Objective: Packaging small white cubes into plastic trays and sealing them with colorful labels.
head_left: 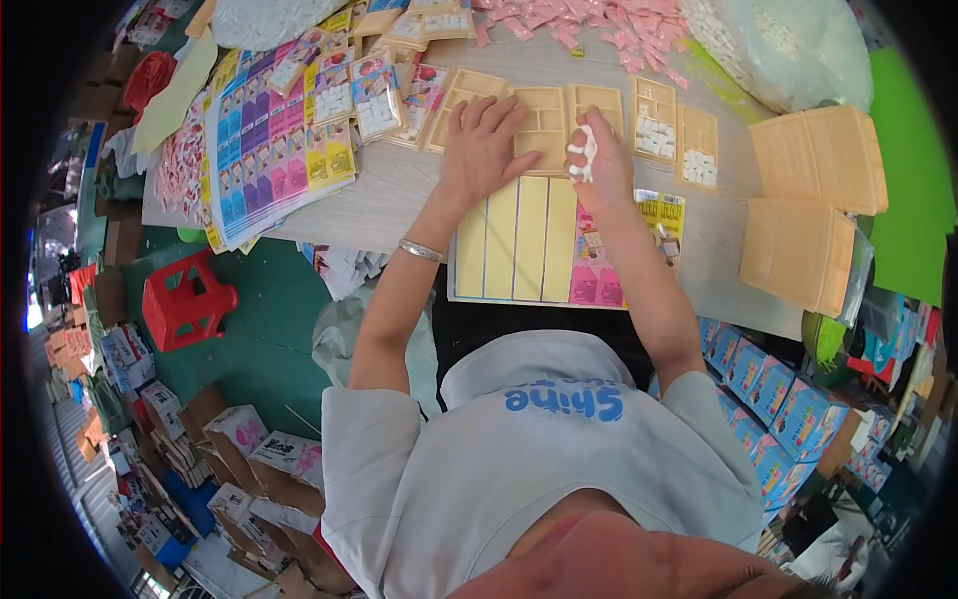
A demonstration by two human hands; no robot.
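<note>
In the head view my left hand (483, 152) lies with its fingers apart on the edges of a cream compartment tray (539, 108) and the tray to its left (469, 88). My right hand (603, 165) is curled round several small white pieces (582, 152), over the near end of another cream tray (596, 98). To its right, two trays hold white pieces in their near compartments: one tray (654, 95) and a second tray (696, 125). Under my forearms a printed card sheet (514, 240) has yellow strips and pink panels.
Stacked cream trays (813, 160) stand at the right. Printed sheets (264, 150) and filled packs (376, 95) lie at the left. Pink packets (599, 18) and a clear bag of white pieces (778, 45) are at the back. A red stool (185, 299) stands on the green floor.
</note>
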